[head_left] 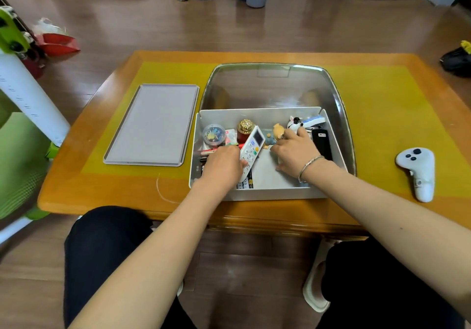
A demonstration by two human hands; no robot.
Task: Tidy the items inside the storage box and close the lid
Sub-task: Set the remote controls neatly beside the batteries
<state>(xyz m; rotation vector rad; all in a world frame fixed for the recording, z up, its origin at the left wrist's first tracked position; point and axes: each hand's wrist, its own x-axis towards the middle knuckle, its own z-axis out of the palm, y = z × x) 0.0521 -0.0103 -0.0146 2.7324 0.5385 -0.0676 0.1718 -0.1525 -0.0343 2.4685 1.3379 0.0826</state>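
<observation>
Both hands in storage box (331,150): left hand (223,164) grips upright-tilted remote (251,150); right hand (293,150) open.

Head-worn camera looks forward and down, close over the table (382,114).

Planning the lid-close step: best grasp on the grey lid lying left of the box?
Probably by its long edges, near the middle. The grey lid lies flat on the table, separate from the storage box, with a low raised rim all round, so there is nothing on top to pinch. Come from above at the long edge nearest the box, hook fingers under the rim and lift.
</observation>
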